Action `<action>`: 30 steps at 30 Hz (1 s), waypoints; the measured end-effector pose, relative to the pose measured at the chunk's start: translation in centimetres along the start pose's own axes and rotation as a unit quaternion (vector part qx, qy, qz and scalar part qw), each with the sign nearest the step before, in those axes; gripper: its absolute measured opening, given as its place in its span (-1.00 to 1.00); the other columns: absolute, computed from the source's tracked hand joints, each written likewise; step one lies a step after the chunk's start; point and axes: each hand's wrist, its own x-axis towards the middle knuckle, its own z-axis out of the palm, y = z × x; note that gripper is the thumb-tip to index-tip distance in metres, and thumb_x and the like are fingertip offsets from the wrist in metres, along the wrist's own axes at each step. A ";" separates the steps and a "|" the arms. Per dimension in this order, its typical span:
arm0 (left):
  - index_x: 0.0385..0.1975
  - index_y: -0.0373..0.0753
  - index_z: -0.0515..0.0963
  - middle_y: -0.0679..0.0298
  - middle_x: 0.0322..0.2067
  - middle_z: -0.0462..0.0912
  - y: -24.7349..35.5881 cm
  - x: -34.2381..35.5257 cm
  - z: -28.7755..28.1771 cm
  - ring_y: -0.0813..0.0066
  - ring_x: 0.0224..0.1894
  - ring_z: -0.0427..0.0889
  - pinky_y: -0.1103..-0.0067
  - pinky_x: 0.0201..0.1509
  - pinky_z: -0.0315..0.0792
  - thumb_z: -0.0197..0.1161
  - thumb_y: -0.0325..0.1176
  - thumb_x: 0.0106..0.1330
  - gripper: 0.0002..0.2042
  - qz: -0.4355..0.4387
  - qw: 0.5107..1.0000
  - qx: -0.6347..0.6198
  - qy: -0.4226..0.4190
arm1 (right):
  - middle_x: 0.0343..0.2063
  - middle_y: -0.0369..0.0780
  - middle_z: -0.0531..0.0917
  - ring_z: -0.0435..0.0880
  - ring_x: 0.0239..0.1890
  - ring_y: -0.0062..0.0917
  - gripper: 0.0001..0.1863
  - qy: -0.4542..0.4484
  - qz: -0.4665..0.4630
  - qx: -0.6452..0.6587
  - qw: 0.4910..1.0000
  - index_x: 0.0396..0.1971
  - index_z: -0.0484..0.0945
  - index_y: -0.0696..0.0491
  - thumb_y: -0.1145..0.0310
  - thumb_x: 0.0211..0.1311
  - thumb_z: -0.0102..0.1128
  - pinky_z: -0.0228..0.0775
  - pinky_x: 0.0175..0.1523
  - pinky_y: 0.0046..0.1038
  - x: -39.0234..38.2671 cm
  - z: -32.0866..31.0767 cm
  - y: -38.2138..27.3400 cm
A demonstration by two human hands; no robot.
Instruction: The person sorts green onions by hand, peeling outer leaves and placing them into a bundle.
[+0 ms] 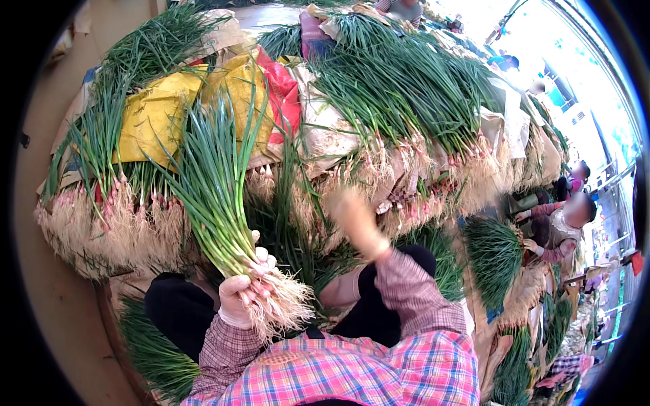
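Observation:
A thick bunch of spring onions [220, 196] is gripped near its bulbs by my left hand [234, 296], which wears a pale glove. The green leaves point up and away from me, and the tangled pale roots [279, 303] hang toward my lap. My right hand [355, 220] is raised apart from the bunch, near the root ends of the piled onions. Motion smears its fingers, so whether they hold anything is unclear.
In front of me lies a long heap of spring onions [406, 88], roots toward me. Yellow sacking [159, 115] and red sacking [279, 91] lie among them. More bunches [154, 345] rest at my left. On the right, a person [558, 227] sits beside another bunch [497, 260].

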 end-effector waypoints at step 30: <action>-0.08 -0.46 0.34 0.08 -0.37 0.56 -1.0 0.7 -1.8 0.33 -0.45 0.58 0.50 -0.26 0.51 0.11 -0.45 -0.04 -0.55 -0.124 0.987 0.081 0.061 | -0.45 -0.34 0.55 0.44 -0.53 -0.74 -0.57 -0.110 0.171 0.904 0.375 0.02 0.39 0.13 0.38 0.14 0.18 0.28 -0.44 -0.75 0.7 -2.6 -8.9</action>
